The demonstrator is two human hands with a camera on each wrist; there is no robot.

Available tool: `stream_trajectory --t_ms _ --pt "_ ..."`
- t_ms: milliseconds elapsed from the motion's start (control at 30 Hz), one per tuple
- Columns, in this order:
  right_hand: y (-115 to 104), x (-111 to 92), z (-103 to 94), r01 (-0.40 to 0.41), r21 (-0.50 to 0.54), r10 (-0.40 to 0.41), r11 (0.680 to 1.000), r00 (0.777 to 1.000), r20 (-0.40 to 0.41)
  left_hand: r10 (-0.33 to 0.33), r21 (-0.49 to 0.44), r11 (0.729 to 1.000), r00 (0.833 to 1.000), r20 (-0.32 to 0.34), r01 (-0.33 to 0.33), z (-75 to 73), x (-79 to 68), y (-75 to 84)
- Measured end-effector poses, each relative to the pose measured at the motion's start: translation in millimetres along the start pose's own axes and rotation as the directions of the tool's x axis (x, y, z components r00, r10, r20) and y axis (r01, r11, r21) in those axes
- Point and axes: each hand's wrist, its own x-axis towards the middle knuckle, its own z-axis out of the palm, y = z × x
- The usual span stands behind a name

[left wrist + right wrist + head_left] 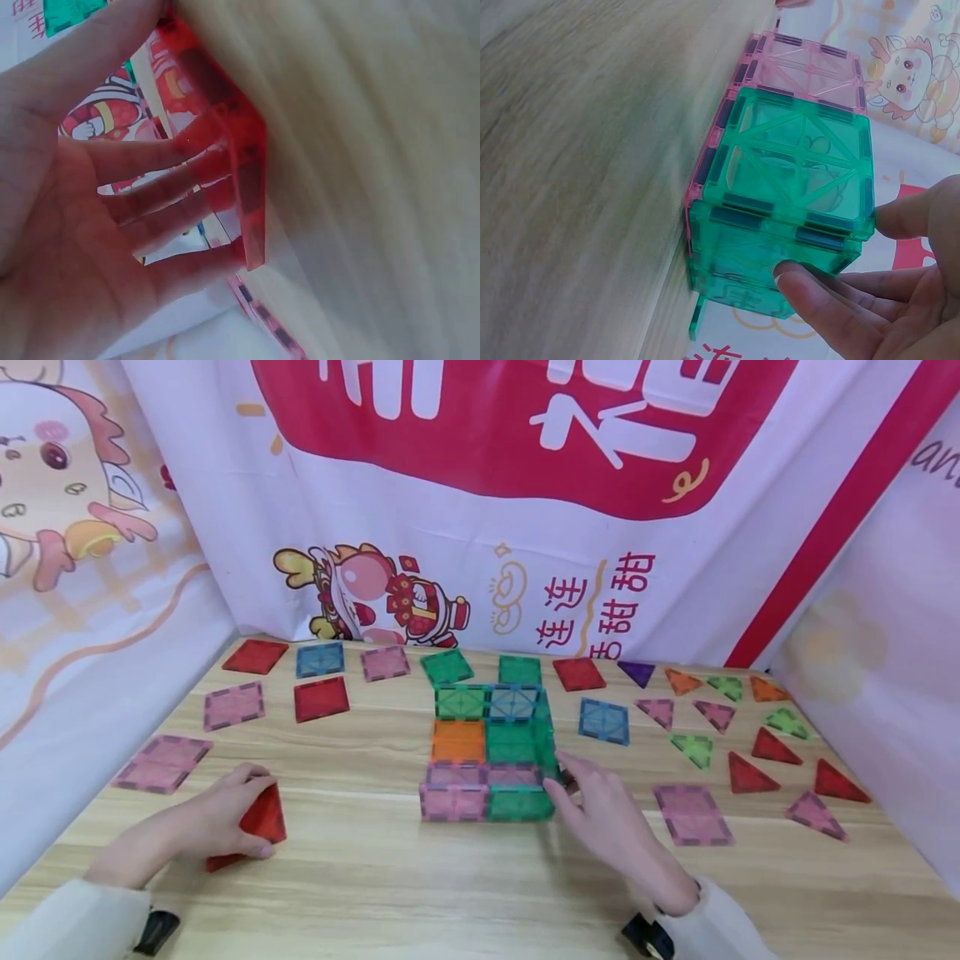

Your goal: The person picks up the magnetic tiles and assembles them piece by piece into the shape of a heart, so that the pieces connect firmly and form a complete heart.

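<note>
At the left of the table my left hand [213, 818] grips a red magnetic square tile [264, 817] by its edges, held tilted up. In the left wrist view the fingers show through the see-through red tile [244, 161]. Mid-table stands a box of magnetic tiles [453, 802], with green and blue tiles at the back, pink and green in front, and green on the right side. My right hand [603, 806] is at its front right corner. In the right wrist view, fingertips touch the green tiles [799, 161] at the corner, the fingers loosely extended.
Loose square tiles lie left and behind the box, including a red tile [321, 698] and a pink tile [163, 763]. To the right lie a blue tile [603, 721], a larger pink tile [692, 815] and several triangles, such as a red triangle [752, 774]. A printed cloth [450, 510] hangs behind.
</note>
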Motion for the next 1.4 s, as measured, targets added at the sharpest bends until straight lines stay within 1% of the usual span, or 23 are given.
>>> stream_trajectory --t_ms 67,200,267,333,400,467,600,700,833,933,1000,1100,1233,1300,1400 --pt "0.6 -0.5 -0.4 0.009 0.001 -0.009 1.0 1.0 -0.005 0.003 0.028 1.0 1.0 -0.03 -0.002 -0.1 3.9 6.4" --pt "1.4 -0.8 -1.4 0.019 0.003 -0.019 1.0 1.0 -0.003 0.025 0.071 0.997 0.998 -0.058 -0.021 -1.7 16.5 21.7" --pt "1.5 -0.7 -1.5 0.017 0.007 -0.017 1.0 1.0 0.005 0.04 0.075 0.997 0.997 -0.072 -0.034 -2.3 26.1 30.4" --pt "1.1 -0.5 -1.9 0.005 0.02 -0.005 1.0 1.0 0.016 0.073 0.056 0.996 0.991 -0.11 -0.067 -3.8 38.8 39.2" --pt "1.2 -0.5 -1.8 -0.004 0.022 0.004 1.0 1.0 0.022 0.086 0.005 0.996 0.987 -0.138 -0.086 -7.4 52.9 48.3" --pt "1.1 -0.4 -1.2 -0.008 0.028 0.007 1.0 1.0 0.027 0.108 -0.042 0.992 0.978 -0.18 -0.117 -12.0 67.6 57.1" --pt "1.7 -0.7 0.4 -0.007 0.031 0.006 0.999 1.0 0.022 0.122 -0.139 0.978 0.97 -0.212 -0.154 -19.2 95.5 74.1" --pt "1.8 -0.8 1.3 -0.007 0.033 0.006 0.999 1.0 0.019 0.146 -0.219 0.956 0.963 -0.225 -0.196 -18.4 113.3 83.6" --pt "1.4 0.1 3.2 -0.012 0.045 0.011 0.999 1.0 0.029 0.192 -0.321 0.912 0.957 -0.216 -0.255 -12.4 130.4 90.9" --pt "0.7 0.7 4.2 -0.024 0.057 0.021 0.998 0.999 0.044 0.226 -0.342 0.895 0.952 -0.205 -0.286 -9.5 139.1 95.2" --pt "0.3 0.9 4.2 -0.032 0.059 0.029 0.998 0.998 0.049 0.236 -0.34 0.894 0.951 -0.199 -0.293 -9.4 143.6 98.3" --pt "0.0 0.8 3.3 -0.042 0.055 0.04 0.998 0.998 0.052 0.254 -0.38 0.874 0.951 -0.177 -0.304 -10.9 148.0 101.9" --pt "0.0 0.4 1.5 -0.049 0.052 0.047 0.997 0.998 0.051 0.254 -0.466 0.835 0.956 -0.143 -0.292 -13.1 150.7 104.4" --pt "0.3 0.2 0.7 -0.05 0.055 0.047 0.997 0.998 0.052 0.256 -0.482 0.828 0.958 -0.127 -0.285 -13.5 150.9 103.7" --pt "1.1 -0.4 0.0 -0.051 0.049 0.048 0.997 0.998 0.051 0.266 -0.515 0.811 0.959 -0.101 -0.279 -13.5 150.7 101.1"
